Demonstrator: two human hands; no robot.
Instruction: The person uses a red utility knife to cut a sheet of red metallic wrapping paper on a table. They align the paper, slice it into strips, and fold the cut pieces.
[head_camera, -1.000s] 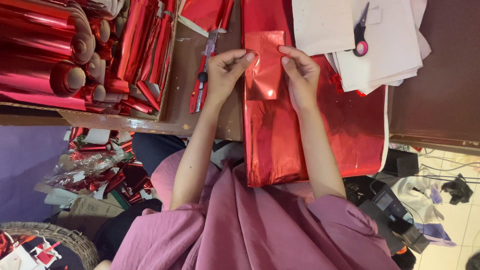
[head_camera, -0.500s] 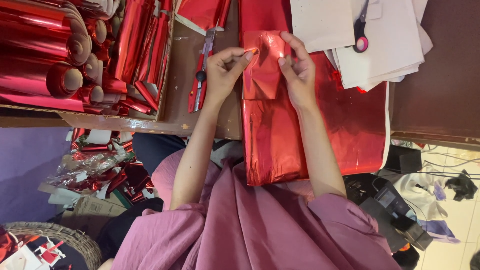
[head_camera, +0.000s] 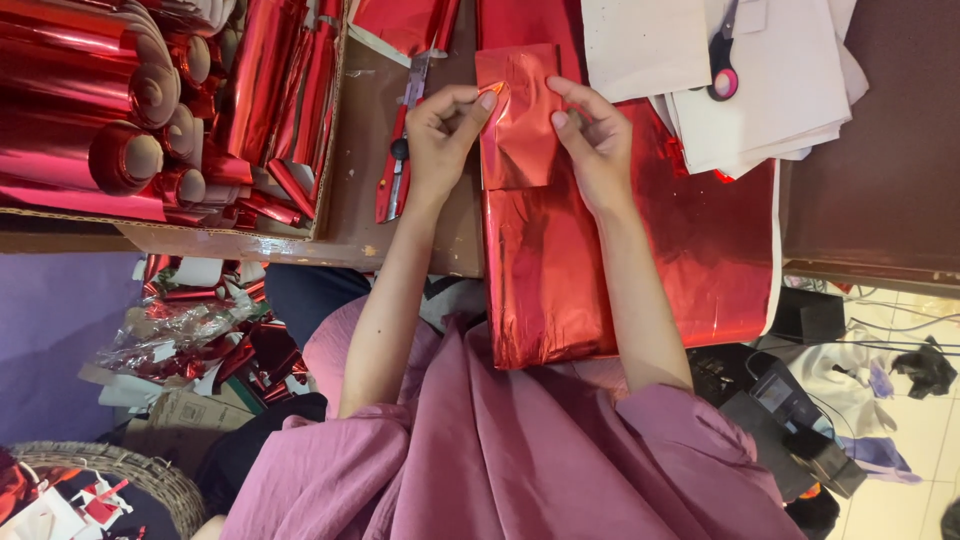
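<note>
Nearest the camera are the purple sleeves (head_camera: 500, 470) of the person. Low at the left edge sits one wicker basket (head_camera: 120, 480), with crumpled red and clear foil scraps (head_camera: 190, 335) heaped on the floor above it. At the lower right lie dark devices and cables (head_camera: 790, 420) on a pale floor.

Two bare forearms reach up to the wooden table (head_camera: 360, 210). One big red foil sheet (head_camera: 620, 260) lies on it and hangs over the near edge; both arms cross it. On its upper part lies one smaller red foil piece (head_camera: 515, 120), a rectangle with creases. The left hand (head_camera: 440, 140) pinches the piece's left edge between thumb and forefinger, the other fingers curled in. The right hand (head_camera: 595, 140) grips its right edge, thumb on top, fingers under or beside; the exact hold below cannot be seen. So the piece is held between both hands, flat against the sheet.

Just left of the left hand lies one red utility knife (head_camera: 398, 150), lengthwise on the table. Farther left stands one cardboard box (head_camera: 230, 235) packed with red foil rolls (head_camera: 90, 110), at least eight core ends showing; the full count cannot be told.

At the far right edge is a stack of pale paper sheets (head_camera: 790, 100), with one pair of scissors (head_camera: 722, 55) on it, pink ring on the handle.
</note>
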